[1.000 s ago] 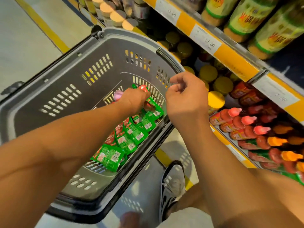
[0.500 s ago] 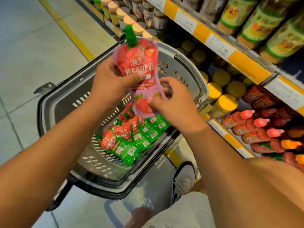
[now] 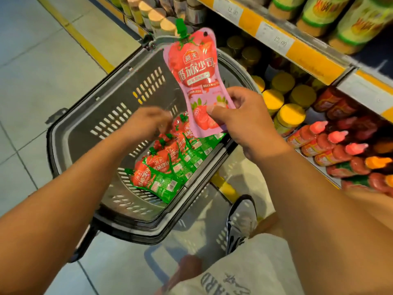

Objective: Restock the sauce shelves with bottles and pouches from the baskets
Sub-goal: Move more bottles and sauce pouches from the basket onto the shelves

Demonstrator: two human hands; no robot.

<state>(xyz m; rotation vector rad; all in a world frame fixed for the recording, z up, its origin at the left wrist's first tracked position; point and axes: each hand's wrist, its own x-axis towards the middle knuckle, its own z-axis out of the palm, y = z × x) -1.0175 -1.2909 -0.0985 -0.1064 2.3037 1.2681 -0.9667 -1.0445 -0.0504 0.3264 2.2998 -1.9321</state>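
Pinching the lower edge of a pink pouch (image 3: pixel 196 86), right hand (image 3: pixel 240 122) is holding it upright above the grey basket (image 3: pixel 119 107), green spout cap at the top, thumb pressing on the printed strawberry near the bottom. Left hand (image 3: pixel 146 122) is blurred and hanging inside the basket, just over the pile of green-and-red pouches (image 3: pixel 168 169); fingers are looking loosely curled, but whether they are gripping a pouch I cannot tell. The two hands are sitting apart, the pink pouch between them.

The green-and-red pouches are lying overlapped along the basket's right-hand side, slanting from its near corner toward its far right wall. Part of the pile is lying hidden behind the pink pouch and the right hand.

To the right of the basket, the sauce shelves (image 3: pixel 314 60) are standing close, price tags on a yellow-and-white rail. Yellow-lidded jars (image 3: pixel 291 116) are crowding the lower shelf just beside the basket rim; red squeeze bottles (image 3: pixel 325 143) with pink caps are lying on their sides further right. Large green-labelled jars (image 3: pixel 319 11) are filling the shelf above. A sneaker (image 3: pixel 240 222) is planted on the tiled floor (image 3: pixel 38 71), near the basket's near-right corner.
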